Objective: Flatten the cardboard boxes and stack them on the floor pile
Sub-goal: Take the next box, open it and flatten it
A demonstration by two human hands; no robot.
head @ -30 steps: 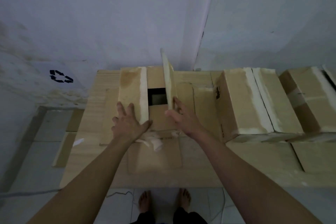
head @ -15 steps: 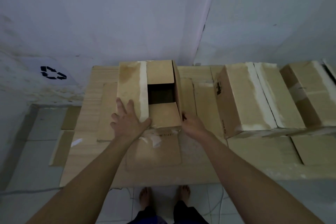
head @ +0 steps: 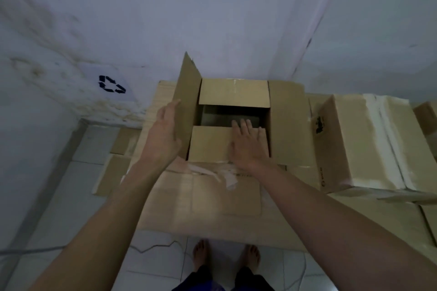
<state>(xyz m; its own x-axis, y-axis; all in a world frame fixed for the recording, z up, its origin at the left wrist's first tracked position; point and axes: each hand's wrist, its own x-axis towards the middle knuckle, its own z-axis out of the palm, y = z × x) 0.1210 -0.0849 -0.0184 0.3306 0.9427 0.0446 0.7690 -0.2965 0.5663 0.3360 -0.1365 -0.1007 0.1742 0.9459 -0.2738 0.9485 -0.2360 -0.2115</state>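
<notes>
A brown cardboard box (head: 234, 92) stands open on the table (head: 208, 217) in front of me. Its left flap (head: 186, 101) is raised upright and its right flap (head: 289, 123) lies folded outward. My left hand (head: 165, 134) presses flat against the outer side of the left flap, fingers spread. My right hand (head: 247, 143) lies palm down on the near inner flap (head: 208, 144), fingertips at the edge of the dark opening. Torn strips of tape (head: 220, 173) hang from the box's near edge.
A taped, closed box (head: 369, 144) stands to the right, with another (head: 425, 116) at the far right edge. Flat cardboard pieces (head: 113, 168) lie on the tiled floor left of the table. A recycling symbol (head: 111, 84) marks the wall. My bare feet (head: 225, 257) stand below the table edge.
The left flap, earlier held down flat under my left hand, now stands upright. The right flap has folded outward. My right hand moved from the box's right side onto the near inner flap.
</notes>
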